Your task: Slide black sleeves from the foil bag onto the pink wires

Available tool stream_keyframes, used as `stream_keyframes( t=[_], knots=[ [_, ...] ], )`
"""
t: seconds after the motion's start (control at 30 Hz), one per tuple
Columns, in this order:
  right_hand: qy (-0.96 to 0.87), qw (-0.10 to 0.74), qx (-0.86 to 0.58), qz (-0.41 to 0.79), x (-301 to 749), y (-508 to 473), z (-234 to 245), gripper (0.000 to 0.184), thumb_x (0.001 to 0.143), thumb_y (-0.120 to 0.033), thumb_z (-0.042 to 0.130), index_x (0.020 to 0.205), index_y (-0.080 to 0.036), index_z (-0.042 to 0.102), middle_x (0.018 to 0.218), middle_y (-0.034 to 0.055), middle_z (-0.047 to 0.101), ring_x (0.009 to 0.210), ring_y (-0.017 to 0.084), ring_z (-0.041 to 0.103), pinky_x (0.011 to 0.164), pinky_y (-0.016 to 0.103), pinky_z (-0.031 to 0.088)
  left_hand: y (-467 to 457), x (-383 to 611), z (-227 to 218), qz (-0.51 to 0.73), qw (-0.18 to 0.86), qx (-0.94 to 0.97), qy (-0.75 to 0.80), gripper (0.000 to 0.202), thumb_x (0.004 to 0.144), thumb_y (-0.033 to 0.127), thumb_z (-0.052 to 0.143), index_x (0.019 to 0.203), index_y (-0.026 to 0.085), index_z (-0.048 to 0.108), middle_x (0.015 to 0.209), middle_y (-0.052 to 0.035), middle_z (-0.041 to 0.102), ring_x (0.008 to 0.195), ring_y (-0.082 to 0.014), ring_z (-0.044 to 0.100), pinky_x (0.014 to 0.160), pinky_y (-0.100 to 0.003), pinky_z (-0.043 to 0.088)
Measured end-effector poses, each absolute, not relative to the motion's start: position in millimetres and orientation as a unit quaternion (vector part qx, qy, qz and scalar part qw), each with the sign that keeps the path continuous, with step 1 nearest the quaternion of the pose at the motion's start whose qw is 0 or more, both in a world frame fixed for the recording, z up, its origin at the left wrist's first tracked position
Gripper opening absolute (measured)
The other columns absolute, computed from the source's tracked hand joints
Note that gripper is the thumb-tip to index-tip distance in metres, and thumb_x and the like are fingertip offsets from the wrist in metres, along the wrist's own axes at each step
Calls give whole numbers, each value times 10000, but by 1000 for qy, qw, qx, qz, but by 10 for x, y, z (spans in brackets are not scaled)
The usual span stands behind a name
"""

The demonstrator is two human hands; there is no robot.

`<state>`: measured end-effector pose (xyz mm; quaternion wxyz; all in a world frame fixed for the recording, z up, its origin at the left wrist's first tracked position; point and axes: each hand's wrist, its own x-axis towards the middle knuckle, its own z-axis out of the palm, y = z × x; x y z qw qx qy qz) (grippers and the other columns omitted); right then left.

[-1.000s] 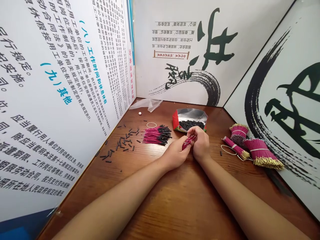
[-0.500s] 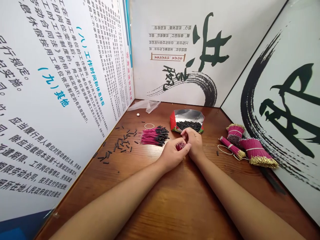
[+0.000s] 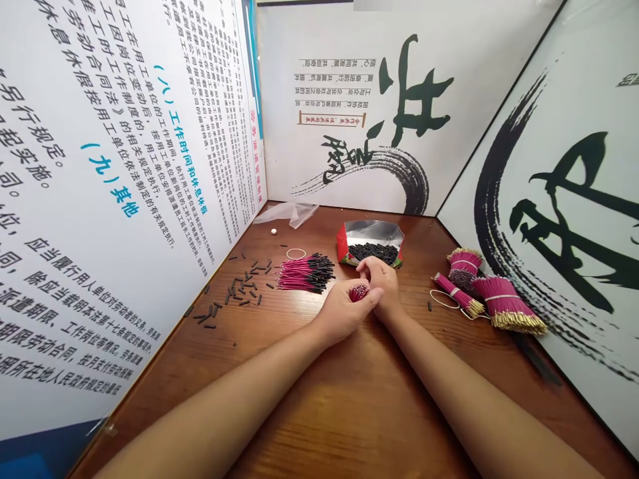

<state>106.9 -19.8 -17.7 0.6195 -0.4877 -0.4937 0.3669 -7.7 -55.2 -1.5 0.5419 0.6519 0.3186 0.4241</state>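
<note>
My left hand (image 3: 342,313) is wrapped round a bundle of magenta wires (image 3: 358,291), whose tips show between the fingers and thumb. Against it, at the bundle's far side, my right hand (image 3: 382,283) has its fingers bent and closed; what they pinch is hidden. Just beyond the hands stands a red box with a silvery inside (image 3: 342,245), holding many short black sleeves (image 3: 373,253). Left of my hands lies a pile of magenta wires (image 3: 305,273) with black sleeves on their right ends.
Loose black sleeves (image 3: 243,289) are scattered at the left. Banded wire bundles (image 3: 502,303) with golden ends lie at the right near the wall panel. A clear plastic bag (image 3: 294,214) and a rubber band (image 3: 296,253) lie toward the back. Printed panels enclose the wooden table (image 3: 319,412).
The view has shifted slightly, so everything appears a little further left. Both hands keep nearly the same pose together around the wire bundle.
</note>
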Motion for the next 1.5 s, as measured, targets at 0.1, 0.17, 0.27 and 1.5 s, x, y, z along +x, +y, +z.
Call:
stream_keyframes(
  t=[0.1,0.17,0.27,1.5],
  knots=[
    [-494,620,-490,363,1067,-196,-171,271,807,-344,489,581,-211,560,510,-39,447,497,116,391,487,267,316,-590,-66,-14,442,538,642,321,444,851,479,595,574,197,393,455,71,395,449,-61,326,494,-236,269],
    [-495,622,-490,357,1066,-190,-171,278,800,-353,485,574,-211,561,510,-36,455,502,117,403,494,265,325,-596,-66,-38,426,538,653,320,441,845,469,602,554,190,423,456,57,425,449,-67,350,497,-239,287],
    [-496,622,-494,350,1066,-177,-177,291,796,-374,482,567,-212,564,503,-35,457,500,117,403,496,266,325,-585,-75,-79,389,536,678,318,457,851,465,585,519,186,443,457,32,468,450,-76,384,506,-241,317],
    [-495,622,-477,375,1075,-168,-169,279,773,-376,489,567,-204,567,502,-39,451,509,112,389,505,265,294,-870,-240,139,51,115,932,339,275,859,415,630,974,168,598,1077,-124,656,1003,-285,596,845,-401,485]
  ],
)
